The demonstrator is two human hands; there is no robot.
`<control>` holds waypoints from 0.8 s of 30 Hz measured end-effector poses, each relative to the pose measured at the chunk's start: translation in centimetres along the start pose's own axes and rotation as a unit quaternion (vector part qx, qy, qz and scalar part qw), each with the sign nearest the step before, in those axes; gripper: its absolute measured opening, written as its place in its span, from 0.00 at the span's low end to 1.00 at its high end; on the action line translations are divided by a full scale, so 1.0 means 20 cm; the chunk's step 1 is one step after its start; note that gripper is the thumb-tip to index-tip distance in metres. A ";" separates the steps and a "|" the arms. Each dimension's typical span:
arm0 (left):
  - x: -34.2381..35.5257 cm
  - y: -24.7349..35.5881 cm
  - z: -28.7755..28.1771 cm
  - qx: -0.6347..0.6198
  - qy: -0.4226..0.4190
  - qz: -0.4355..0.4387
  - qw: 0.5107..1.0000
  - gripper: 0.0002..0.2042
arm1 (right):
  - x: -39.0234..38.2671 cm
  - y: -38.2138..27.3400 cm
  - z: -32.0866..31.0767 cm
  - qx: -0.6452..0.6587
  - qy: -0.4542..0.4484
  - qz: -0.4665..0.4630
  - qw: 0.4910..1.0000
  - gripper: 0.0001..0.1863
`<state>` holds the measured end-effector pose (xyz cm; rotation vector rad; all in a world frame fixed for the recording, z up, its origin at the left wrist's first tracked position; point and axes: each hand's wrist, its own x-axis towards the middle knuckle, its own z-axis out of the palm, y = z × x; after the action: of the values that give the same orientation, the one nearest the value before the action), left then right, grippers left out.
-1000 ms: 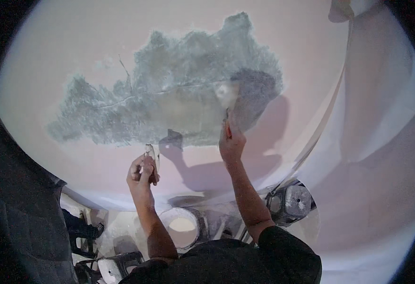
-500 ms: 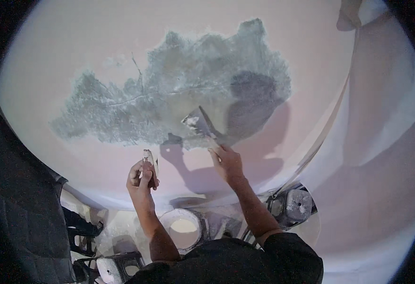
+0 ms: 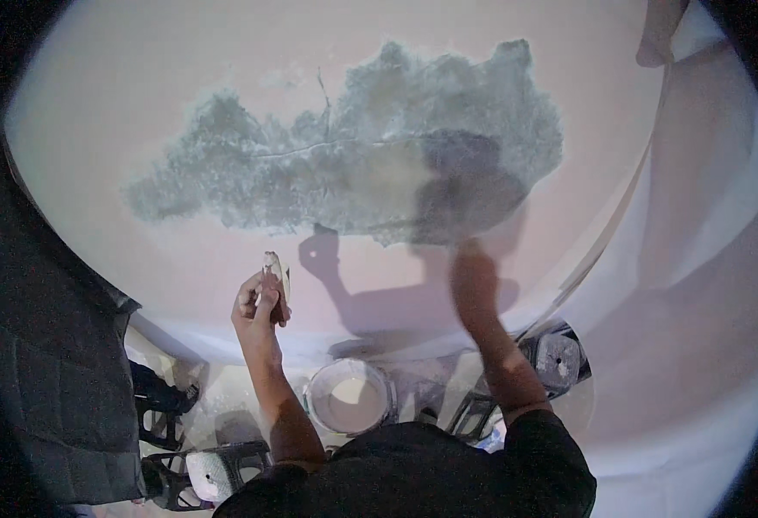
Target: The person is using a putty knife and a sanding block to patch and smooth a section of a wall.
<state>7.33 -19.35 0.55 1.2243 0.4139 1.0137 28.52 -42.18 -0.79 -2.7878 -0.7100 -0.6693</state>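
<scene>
In front of a pale pink wall (image 3: 180,250) with a wide grey bare patch (image 3: 310,173), my left hand (image 3: 258,306) is closed around a putty-smeared scraper (image 3: 277,274), turned nearly edge-on. Pale filler sits at its upper end. To the right, my right hand (image 3: 475,281) is raised near the patch's lower edge and smeared by motion. Its fingers cannot be made out, and the putty knife seen in it earlier does not show clearly. A thin crack (image 3: 318,145) runs across the patch.
A round bucket (image 3: 311,406) of pale mix stands below, between my arms. Dark stools spotted with white stand at lower left (image 3: 210,475) and lower right (image 3: 558,363). A dark grey drape (image 3: 50,371) hangs at left, and another pale wall (image 3: 698,345) rises at right.
My right hand has swung right and slightly down, away from the patch; the putty knife's blade no longer shows. My left hand keeps its scraper. The whole view has shifted slightly.
</scene>
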 end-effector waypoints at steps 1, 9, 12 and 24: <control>0.00 0.01 -0.02 0.003 0.000 -0.002 1.000 0.12 | -0.04 -0.10 0.03 0.135 0.018 -0.075 0.988 0.09; -0.01 0.01 -0.17 -0.029 -0.016 -0.007 0.999 0.12 | 0.23 -0.02 -0.10 0.395 0.048 -0.070 0.915 0.15; -0.03 0.00 -0.19 -0.032 -0.015 -0.015 0.999 0.12 | 0.32 0.21 -0.16 0.402 0.200 0.035 0.893 0.16; -0.06 -0.16 0.19 -0.051 -0.117 -0.047 0.991 0.10 | 0.11 0.24 0.31 0.494 0.036 0.197 0.846 0.22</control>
<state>10.83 -22.51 -1.36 1.2049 0.2316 0.7911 34.86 -43.68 -5.50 -1.8283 -0.2906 -0.2032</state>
